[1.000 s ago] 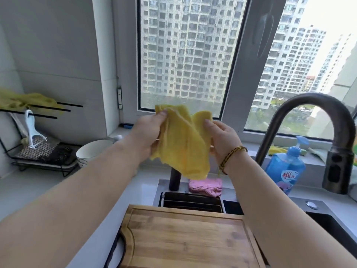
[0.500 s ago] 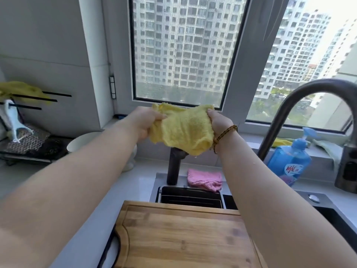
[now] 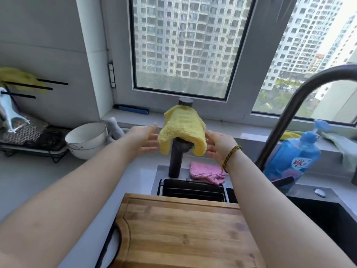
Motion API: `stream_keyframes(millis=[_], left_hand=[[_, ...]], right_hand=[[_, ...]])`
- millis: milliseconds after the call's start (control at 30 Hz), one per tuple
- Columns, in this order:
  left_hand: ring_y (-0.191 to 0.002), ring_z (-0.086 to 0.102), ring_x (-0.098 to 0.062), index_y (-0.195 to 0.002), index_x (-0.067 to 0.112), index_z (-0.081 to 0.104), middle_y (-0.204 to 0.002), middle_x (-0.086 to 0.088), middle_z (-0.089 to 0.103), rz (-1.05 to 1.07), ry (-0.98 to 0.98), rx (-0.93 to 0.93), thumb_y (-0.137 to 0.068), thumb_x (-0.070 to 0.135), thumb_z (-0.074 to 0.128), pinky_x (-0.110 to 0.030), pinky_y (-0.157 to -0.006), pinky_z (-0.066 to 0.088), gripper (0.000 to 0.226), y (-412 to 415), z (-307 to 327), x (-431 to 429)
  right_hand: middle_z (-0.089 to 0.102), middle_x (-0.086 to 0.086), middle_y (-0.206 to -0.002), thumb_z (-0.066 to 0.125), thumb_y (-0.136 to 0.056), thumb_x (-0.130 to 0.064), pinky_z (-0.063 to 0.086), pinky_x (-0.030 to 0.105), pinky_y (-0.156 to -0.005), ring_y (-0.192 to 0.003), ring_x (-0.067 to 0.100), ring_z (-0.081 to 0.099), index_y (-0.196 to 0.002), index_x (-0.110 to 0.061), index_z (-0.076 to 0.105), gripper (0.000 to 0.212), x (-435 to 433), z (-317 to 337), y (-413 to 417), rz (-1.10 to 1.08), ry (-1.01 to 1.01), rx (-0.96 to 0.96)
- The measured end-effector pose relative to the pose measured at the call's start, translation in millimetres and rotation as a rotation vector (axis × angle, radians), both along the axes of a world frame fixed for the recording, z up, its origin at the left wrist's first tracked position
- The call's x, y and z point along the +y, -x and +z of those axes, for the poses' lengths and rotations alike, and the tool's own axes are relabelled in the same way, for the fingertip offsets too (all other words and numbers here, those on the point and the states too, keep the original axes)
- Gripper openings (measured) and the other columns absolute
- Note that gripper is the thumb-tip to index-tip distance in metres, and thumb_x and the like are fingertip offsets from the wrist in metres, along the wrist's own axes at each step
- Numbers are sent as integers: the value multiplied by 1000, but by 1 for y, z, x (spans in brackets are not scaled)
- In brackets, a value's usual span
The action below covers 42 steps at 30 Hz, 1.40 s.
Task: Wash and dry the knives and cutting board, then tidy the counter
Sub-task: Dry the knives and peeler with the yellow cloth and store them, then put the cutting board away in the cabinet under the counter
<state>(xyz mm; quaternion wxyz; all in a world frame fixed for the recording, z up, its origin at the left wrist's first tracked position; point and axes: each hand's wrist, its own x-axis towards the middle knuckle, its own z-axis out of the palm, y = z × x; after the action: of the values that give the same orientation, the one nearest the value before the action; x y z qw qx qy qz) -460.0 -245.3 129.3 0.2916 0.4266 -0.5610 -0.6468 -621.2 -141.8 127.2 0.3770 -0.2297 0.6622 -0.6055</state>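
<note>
Bamboo cutting board point(image 3: 183, 233) lies at the desk point(image 3: 29, 180) edge, 6 o'clock of both hands, long axis 9-to-3. Yellow cloth point(image 3: 182, 128) drapes the dark tap post point(image 3: 174, 161) at 12. Left hand point(image 3: 146, 140) and right hand point(image 3: 218, 146) flank it, each grip open and empty.

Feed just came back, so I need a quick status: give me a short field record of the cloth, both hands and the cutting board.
yellow cloth: draped over the dark tap post
left hand: open, left of cloth, contact unclear
right hand: open, right of cloth, contact unclear
cutting board: flat, nearest the camera, untouched
pink cloth: on sink ledge beside post
</note>
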Motion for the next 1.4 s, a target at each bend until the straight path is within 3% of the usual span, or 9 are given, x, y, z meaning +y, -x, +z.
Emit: stream_keyframes(millis=[167,333,433,600,667,733,867,1133,1400], left_hand=[[-69,54,-13,-116,6,54,-82,0,58,24,161,-252,-95,19,48,-25,-60,41,26,-52,-49,18],[-112,53,-24,-126,7,52,-124,-10,57,-12,206,-631,-91,21,55,-32,-93,40,38,-111,-112,59],[-123,47,-24,-134,8,43,-134,-9,50,-62,214,-833,-92,27,53,-30,-98,36,47,-127,-139,80],[-117,50,-23,-132,11,45,-132,-8,49,-34,298,-988,-90,30,54,-29,-90,41,46,-137,-154,88],[-107,56,-25,-114,13,56,-122,-9,57,-55,345,-1043,-90,34,52,-29,-76,43,32,-137,-157,90],[-97,59,-26,-103,10,58,-110,-9,63,-83,400,-1072,-91,40,47,-28,-65,39,33,-135,-161,93],[-105,55,-27,-114,10,53,-118,-9,59,-65,475,-1096,-94,28,46,-30,-76,43,28,-132,-158,97],[-103,56,-27,-112,14,58,-114,-8,61,-28,517,-1066,-90,21,49,-27,-71,40,24,-137,-158,97],[-107,55,-30,-114,3,62,-113,-13,63,150,353,-717,-83,8,61,-26,-77,36,31,-159,-146,110]], right_hand=[[53,3,-75,45,-95,-15,42,14,-41,-55,12,44,-98,-8,54,12,53,-28,9,-65,-72,88],[60,13,-107,47,-94,-18,42,27,-70,-84,19,51,-114,-8,57,25,119,-68,29,-159,-322,233],[54,13,-123,49,-93,-22,40,32,-79,-106,26,49,-120,-9,57,30,158,-91,34,-173,-501,255],[52,13,-92,48,-94,-21,39,24,-47,-63,19,46,-121,-2,52,33,208,-119,11,-163,-690,186],[49,10,-77,47,-95,-23,35,16,-37,-55,16,39,-115,-6,54,27,219,-126,-2,-155,-699,157],[54,9,-85,47,-95,-26,43,21,-53,-70,20,48,-116,-4,56,32,224,-131,-12,-142,-686,209],[55,17,-122,42,-97,-26,38,31,-90,-111,31,51,-125,-2,52,39,224,-135,-24,-187,-674,292],[55,20,-125,44,-96,-19,37,34,-96,-113,32,50,-123,2,54,36,225,-139,-30,-286,-633,338],[54,19,-126,44,-96,-22,38,36,-92,-116,32,49,-127,-3,52,38,230,-121,-35,-283,-528,359]])
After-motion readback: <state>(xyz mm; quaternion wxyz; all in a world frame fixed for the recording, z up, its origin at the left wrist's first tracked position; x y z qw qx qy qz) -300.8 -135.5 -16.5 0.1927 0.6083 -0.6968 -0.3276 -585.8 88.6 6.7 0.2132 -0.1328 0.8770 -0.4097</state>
